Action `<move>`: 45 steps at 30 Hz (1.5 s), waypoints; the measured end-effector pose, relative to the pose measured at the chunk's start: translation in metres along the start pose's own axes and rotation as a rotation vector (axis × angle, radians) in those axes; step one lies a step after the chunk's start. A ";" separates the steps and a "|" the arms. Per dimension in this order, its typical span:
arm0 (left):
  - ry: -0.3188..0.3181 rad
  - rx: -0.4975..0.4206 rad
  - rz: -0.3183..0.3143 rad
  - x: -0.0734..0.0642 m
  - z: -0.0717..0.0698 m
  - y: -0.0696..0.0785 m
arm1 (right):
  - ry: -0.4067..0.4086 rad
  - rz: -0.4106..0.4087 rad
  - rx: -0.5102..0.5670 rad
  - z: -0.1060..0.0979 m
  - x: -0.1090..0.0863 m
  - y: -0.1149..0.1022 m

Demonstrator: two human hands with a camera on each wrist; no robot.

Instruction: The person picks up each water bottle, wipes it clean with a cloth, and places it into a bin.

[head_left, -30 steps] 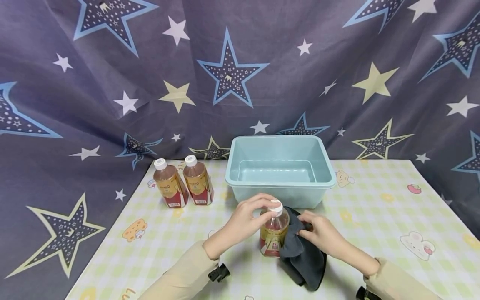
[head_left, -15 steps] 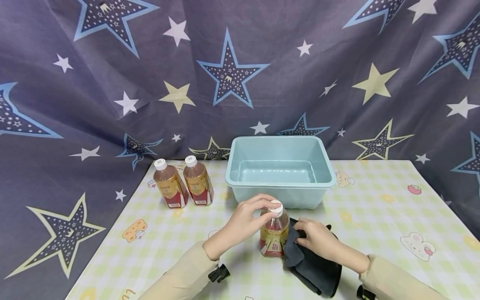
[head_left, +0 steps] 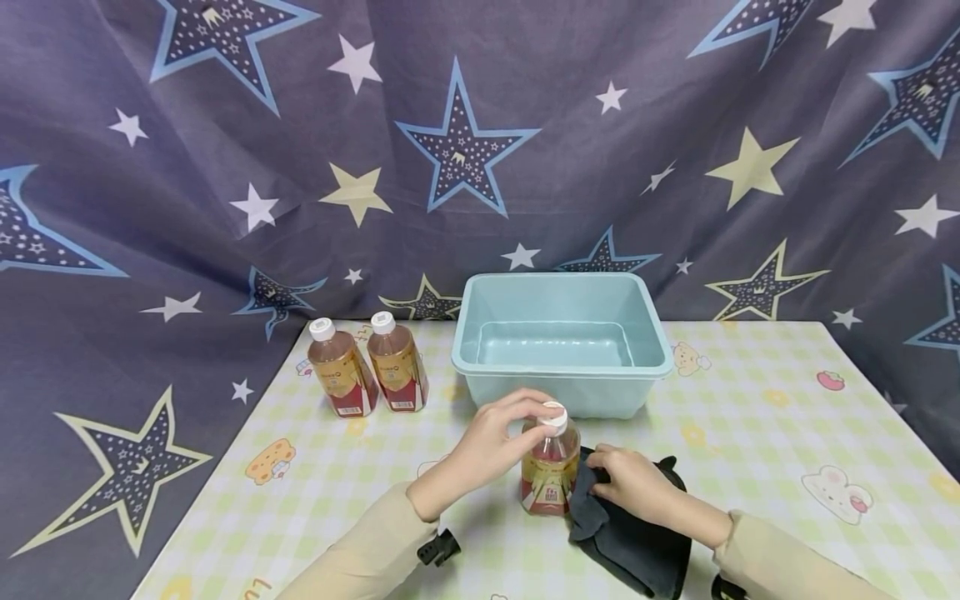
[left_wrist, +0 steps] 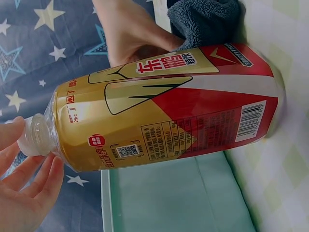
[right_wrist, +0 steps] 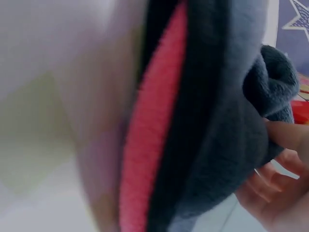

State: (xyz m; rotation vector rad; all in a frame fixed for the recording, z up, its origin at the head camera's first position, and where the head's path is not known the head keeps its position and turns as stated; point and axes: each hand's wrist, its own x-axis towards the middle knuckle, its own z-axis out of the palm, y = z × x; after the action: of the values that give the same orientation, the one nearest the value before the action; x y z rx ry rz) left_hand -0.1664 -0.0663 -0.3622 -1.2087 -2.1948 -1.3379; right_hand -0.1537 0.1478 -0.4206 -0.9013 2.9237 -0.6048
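A plastic drink bottle (head_left: pixel 550 479) with a gold and red label stands upright in front of the tub. My left hand (head_left: pixel 491 437) pinches its white cap (head_left: pixel 553 418) between thumb and fingers. In the left wrist view the label, with barcode and printed text, faces the camera. At the bottle's right side, my right hand (head_left: pixel 636 485) grips a dark grey towel (head_left: pixel 633 546), its bunched edge right against the bottle. The rest of the towel hangs toward the front edge. Seen from the right wrist, the plush towel shows a pinkish-red strip (right_wrist: pixel 154 130) along a fold.
Two more capped bottles of the same kind, a left one (head_left: pixel 343 375) and a right one (head_left: pixel 397 367), stand at the back left. Behind the hands sits a light blue plastic tub (head_left: pixel 562 371). A checked tablecloth (head_left: pixel 772 442) covers the table; a starry curtain (head_left: pixel 525 100) hangs behind.
My right hand has shifted right and slightly toward the front, drawing the towel with it along the bottle's side. The left hand and the bottle have stayed in place.
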 end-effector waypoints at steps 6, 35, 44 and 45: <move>-0.007 -0.003 -0.009 0.000 0.000 0.002 | 0.024 -0.017 0.026 -0.020 -0.003 -0.009; 0.007 0.002 0.007 0.001 -0.001 0.000 | 0.331 -0.170 0.065 -0.051 -0.005 -0.023; -0.002 0.000 -0.003 0.000 -0.001 0.001 | 0.206 -0.074 0.051 -0.034 -0.005 -0.017; -0.002 0.007 -0.002 0.000 -0.001 0.002 | 0.193 -0.063 0.048 -0.032 -0.004 -0.017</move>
State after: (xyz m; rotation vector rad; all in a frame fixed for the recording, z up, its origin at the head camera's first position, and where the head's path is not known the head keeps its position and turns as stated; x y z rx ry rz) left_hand -0.1652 -0.0668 -0.3606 -1.2060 -2.2014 -1.3293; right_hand -0.1453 0.1487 -0.3851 -0.9855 3.0428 -0.8057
